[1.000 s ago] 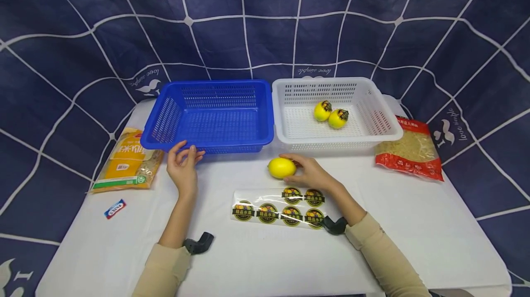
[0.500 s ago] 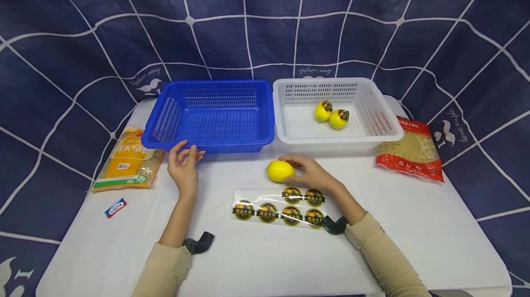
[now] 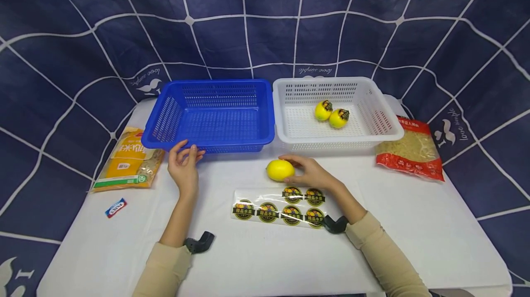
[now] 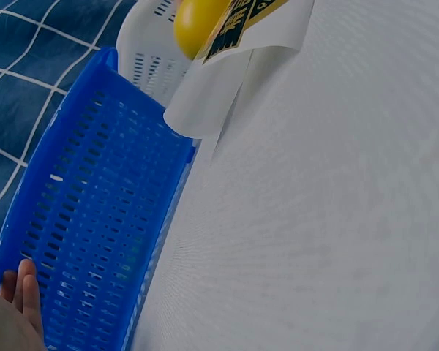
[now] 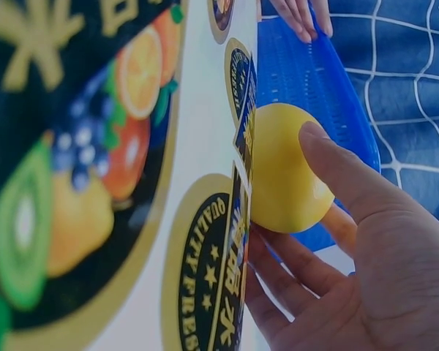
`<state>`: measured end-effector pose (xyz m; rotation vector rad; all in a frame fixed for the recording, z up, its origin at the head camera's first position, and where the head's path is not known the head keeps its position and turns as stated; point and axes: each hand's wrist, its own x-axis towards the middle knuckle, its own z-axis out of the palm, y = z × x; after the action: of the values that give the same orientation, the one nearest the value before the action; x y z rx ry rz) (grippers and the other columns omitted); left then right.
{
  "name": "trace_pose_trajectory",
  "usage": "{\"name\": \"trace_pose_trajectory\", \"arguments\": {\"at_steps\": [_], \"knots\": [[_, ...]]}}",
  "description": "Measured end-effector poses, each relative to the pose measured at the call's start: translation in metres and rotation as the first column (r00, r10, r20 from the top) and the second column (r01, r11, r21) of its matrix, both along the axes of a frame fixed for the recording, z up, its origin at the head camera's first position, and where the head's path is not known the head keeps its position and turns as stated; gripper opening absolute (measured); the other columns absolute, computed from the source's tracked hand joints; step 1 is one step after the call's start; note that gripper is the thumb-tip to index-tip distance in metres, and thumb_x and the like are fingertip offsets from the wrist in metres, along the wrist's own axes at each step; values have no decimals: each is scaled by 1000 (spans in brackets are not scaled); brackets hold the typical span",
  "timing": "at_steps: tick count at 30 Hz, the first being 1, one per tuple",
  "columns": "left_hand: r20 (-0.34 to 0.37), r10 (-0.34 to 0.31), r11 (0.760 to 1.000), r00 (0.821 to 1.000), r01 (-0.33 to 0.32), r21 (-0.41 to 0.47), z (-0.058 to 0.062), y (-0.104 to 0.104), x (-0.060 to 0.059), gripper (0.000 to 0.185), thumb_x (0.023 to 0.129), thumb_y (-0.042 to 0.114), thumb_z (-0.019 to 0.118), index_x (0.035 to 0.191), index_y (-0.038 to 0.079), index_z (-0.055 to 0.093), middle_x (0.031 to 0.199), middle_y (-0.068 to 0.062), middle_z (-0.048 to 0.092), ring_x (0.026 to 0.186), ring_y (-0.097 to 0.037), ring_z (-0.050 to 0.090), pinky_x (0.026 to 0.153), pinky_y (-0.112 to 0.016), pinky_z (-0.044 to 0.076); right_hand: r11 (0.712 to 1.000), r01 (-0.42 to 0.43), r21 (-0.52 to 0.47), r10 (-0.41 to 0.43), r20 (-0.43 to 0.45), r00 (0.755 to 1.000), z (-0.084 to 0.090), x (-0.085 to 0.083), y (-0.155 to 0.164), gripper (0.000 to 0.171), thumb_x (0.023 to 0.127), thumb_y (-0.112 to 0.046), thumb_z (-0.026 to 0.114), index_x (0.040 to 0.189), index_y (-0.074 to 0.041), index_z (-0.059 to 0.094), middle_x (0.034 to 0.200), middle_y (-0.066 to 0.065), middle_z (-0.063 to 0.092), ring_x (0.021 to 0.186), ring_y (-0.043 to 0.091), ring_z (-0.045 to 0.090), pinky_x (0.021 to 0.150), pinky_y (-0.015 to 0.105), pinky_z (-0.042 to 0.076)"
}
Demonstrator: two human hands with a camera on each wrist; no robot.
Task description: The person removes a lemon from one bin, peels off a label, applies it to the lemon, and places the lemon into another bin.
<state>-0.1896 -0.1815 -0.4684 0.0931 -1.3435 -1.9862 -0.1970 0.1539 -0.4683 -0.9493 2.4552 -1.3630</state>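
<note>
A yellow lemon (image 3: pixel 280 170) lies on its side just above the sticker sheet, with my right hand (image 3: pixel 310 172) at its right end. The right wrist view shows the thumb on the near side of the lemon (image 5: pixel 285 168) and fingers curled beneath and behind it. My left hand (image 3: pixel 184 170) rests its loosely bent fingers against the front rim of the blue basket (image 3: pixel 207 142); in the left wrist view those fingers (image 4: pixel 29 296) are beside the basket's slotted wall. The sheet of round fruit stickers (image 3: pixel 281 207) lies in front of the lemon.
Two yellow lemons (image 3: pixel 331 115) bearing stickers sit in the white basket (image 3: pixel 339 139), right of the blue one. A yellow food bag (image 3: pixel 128 159) and a small blue-red packet (image 3: pixel 116 207) lie left; a red pasta bag (image 3: pixel 410 149) lies right. A dark checked curtain (image 3: pixel 265 16) hangs behind.
The lemon and my right hand shifted slightly to the left between one second and half a second ago, then stayed put. My left hand has kept its place at the blue basket.
</note>
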Motion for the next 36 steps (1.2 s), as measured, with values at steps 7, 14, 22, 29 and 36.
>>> {"name": "trace_pose_trajectory", "arguments": {"at_steps": [7,14,22,29,36], "knots": [[-2,-2,1000,1000,2,2,0,1,0,35,81,1,67,111,-11,53,74,-14,58,60,-21,66,60,-30,57,1000,18,-1,-18,8,1000,-3,-2,1,65,76,-13,77,133,-7,47,126,7,55,106,26,52,96,44,43],[17,-5,1000,1000,4,10,0,0,0,33,82,1,66,111,-9,53,75,-12,59,61,-21,66,60,-28,57,1000,22,-2,-22,-16,1000,-12,-7,4,66,75,-25,78,134,-15,48,128,1,53,105,17,53,94,33,45],[14,-16,1000,1000,16,5,9,2,4,25,83,-6,63,107,-7,56,75,-15,59,61,-23,66,62,-33,57,999,29,35,-28,-29,999,0,-3,6,65,78,-27,76,134,-11,47,131,3,51,107,21,53,93,37,45],[20,131,991,991,-131,8,23,7,14,14,84,-2,63,97,-6,59,69,-20,58,54,-17,61,53,-24,54,998,55,17,-53,-74,996,15,9,16,61,81,-28,73,133,-11,47,132,1,50,109,26,54,95,40,44],[-67,18,963,998,-35,-268,35,27,38,11,85,-7,59,92,-15,56,68,-22,57,57,-11,58,53,-19,51,996,88,25,-86,-67,994,20,29,34,60,81,-32,72,133,-13,48,131,4,51,110,22,53,96,41,42]]}}
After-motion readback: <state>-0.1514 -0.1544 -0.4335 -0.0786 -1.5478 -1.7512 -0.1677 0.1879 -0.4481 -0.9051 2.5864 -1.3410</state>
